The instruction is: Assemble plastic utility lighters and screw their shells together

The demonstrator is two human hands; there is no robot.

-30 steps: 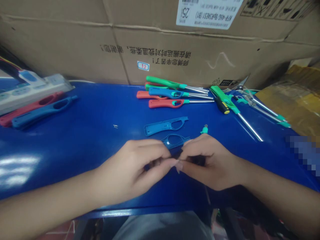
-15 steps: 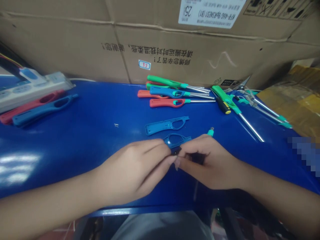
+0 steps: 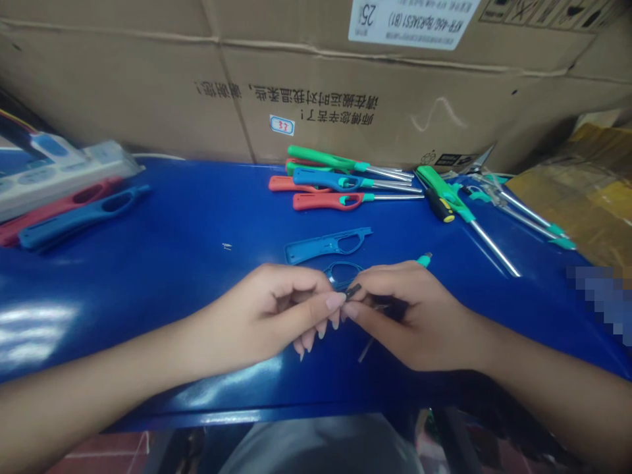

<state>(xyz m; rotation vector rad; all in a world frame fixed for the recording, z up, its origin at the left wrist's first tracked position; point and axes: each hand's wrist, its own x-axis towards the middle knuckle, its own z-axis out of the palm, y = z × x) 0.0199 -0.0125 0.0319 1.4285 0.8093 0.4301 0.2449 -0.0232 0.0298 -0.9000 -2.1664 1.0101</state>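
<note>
Between the fingertips of my left hand (image 3: 291, 303) and my right hand (image 3: 409, 309) is a small black part (image 3: 353, 290), pinched from both sides. Most of that part is covered by fingers. A thin clear strip (image 3: 365, 349) hangs below my right hand, and a teal piece with a metal tip (image 3: 425, 259) pokes out behind its knuckles. Just beyond the hands lies a blue handle half (image 3: 328, 246), hollow side up. A second blue piece with a trigger loop (image 3: 340, 266) is partly hidden behind my fingers.
Several gas lighters (image 3: 328, 201) lie at the back against a cardboard box (image 3: 148, 85). A green lighter (image 3: 447, 191) and a yellow-black screwdriver (image 3: 441, 207) are to their right. Handle shells (image 3: 74, 217) lean by a power strip (image 3: 59, 174) at left. Tiny screws (image 3: 226, 246) lie mid-table.
My left hand has turned, with its fingers curled below and its thumb on top. More of the black part shows. The teal piece has shifted slightly right with my right hand.
</note>
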